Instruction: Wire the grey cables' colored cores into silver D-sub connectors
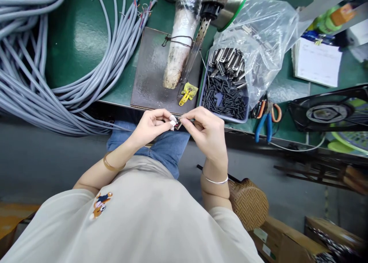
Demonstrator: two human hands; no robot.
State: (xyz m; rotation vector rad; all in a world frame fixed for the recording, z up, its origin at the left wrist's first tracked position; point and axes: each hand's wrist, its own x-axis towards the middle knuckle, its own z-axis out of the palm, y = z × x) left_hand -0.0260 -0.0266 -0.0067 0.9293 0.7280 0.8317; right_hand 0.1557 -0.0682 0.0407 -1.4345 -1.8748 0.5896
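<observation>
Above my lap, at the bench's front edge, my left hand (155,125) and my right hand (205,130) meet at a small metal-and-dark connector (178,126) with a bit of red on it. The left thumb and forefinger wear white wraps on their tips and pinch one side of it. From the other side, my right thumb and forefinger close on the same piece. Its details are too small to make out. Just beyond lies a dark board (146,71) with a yellow clip (186,96) on it. A blue-grey tray (247,115) stands beside the right hand.
Grey cables (94,84) spread over the left bench. A white wrapped tube (179,56) and a long, thin tool (197,48) reach over the board. The tray holds metal shells (228,61) and short black tubes (227,102). Pliers (266,121), a plastic bag (267,36) and a black fan (330,111) lie right.
</observation>
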